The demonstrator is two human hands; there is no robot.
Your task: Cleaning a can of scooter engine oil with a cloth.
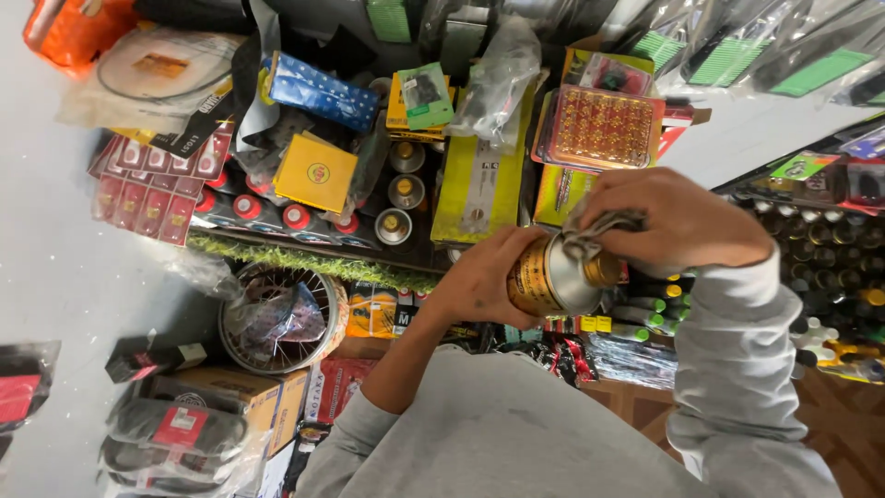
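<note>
My left hand [479, 277] grips a gold spray can [544, 277] around its body, held tilted with its silver shoulder and gold cap toward the right. My right hand [673, 221] presses a grey rag [595, 231] against the top of the can, fingers curled over the cloth. Both arms wear grey sleeves and meet in the middle of the view, in front of crowded shelves.
Shelves hold spray cans with gold tops [404, 189], red-capped cans [267, 210], yellow boxes [479, 175], an orange blister pack [599, 124] and a blue wrapped pack [323, 92]. A spoked wheel [277, 318] in plastic, cardboard boxes [244, 397] and bagged parts lie lower left. Bottles [830, 295] fill the right.
</note>
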